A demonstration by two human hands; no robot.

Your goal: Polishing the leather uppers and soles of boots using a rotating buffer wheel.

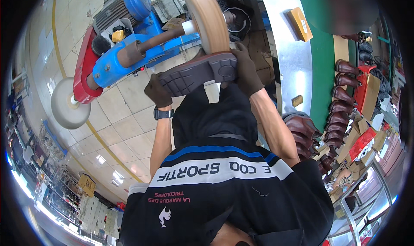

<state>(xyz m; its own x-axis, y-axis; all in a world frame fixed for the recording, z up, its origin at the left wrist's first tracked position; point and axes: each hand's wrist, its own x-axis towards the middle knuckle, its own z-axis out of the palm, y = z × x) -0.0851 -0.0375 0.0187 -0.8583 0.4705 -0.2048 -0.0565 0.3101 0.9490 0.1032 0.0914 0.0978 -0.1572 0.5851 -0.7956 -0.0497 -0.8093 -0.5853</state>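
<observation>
A brown leather shoe is held crosswise in front of me, its dark treaded sole facing up at the view. My left hand, in a dark glove, is closed round the toe end. Round the heel end wraps my right hand, gloved the same way. The lower rim of a tan buffing wheel meets the shoe's upper side near the heel; the exact contact is partly hidden by the shoe. The wheel looks blurred, as if spinning.
The wheel sits on the shaft of a blue machine with a motor and a red guard. A pale round wheel is at its other end. On my right runs a metal-edged bench with a yellow-brown block and several brown shoes.
</observation>
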